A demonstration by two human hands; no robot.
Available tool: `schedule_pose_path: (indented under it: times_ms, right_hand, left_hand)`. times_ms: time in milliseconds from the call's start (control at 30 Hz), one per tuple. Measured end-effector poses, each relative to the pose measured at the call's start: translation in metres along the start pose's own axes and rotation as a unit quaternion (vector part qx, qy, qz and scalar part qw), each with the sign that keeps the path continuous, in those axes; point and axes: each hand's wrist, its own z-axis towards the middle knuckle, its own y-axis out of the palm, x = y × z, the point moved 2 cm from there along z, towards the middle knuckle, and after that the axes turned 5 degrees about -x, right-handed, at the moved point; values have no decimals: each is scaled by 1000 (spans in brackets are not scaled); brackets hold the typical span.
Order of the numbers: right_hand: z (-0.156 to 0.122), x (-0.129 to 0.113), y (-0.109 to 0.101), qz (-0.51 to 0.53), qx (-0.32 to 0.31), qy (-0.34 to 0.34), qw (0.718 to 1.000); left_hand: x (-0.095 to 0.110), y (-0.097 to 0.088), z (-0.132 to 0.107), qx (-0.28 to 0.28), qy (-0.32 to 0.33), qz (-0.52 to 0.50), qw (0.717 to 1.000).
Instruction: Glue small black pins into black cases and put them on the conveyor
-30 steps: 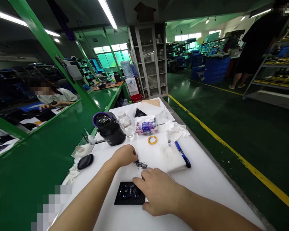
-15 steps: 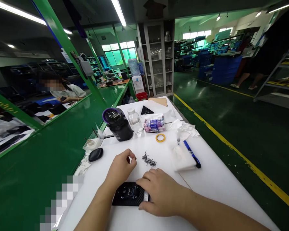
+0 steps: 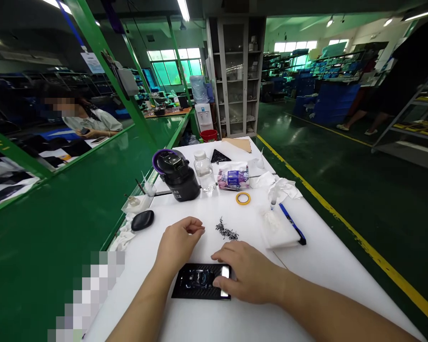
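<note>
My left hand (image 3: 180,243) is closed, thumb and index fingertips pinched together above the table. Whatever is between them is too small to make out. A little to its right lies a loose pile of small black-and-silver parts (image 3: 226,232). Below the hands rests a flat black rectangular piece (image 3: 199,280) with a carbon-like texture, a glossy car-like shape in its middle and a silver strip (image 3: 225,281) near its right end. My right hand (image 3: 251,273) is open over that end, thumb by the strip and fingers apart past the far edge.
Behind the pile are a yellow tape roll (image 3: 243,198), a tissue pack (image 3: 233,176), a clear bottle (image 3: 204,172) and a black jug (image 3: 178,178). A blue cutter (image 3: 292,223) lies beside folded white tissue (image 3: 280,228). A black oval case (image 3: 142,220) sits left. Another person sits across the green bench.
My right hand has loosened from the black piece and shifted slightly right, so its silver strip shows more. My left hand stays pinched. The camera view has shifted a little.
</note>
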Motion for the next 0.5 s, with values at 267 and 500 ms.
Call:
schedule_pose_path:
  times_ms: [267, 500]
  right_hand:
    - [2, 1, 0, -7, 5, -2, 1000]
    - [2, -1, -6, 94, 100, 21, 990]
  left_hand:
    - [3, 5, 4, 3, -26, 23, 999]
    - [10, 2, -7, -7, 45, -31, 998]
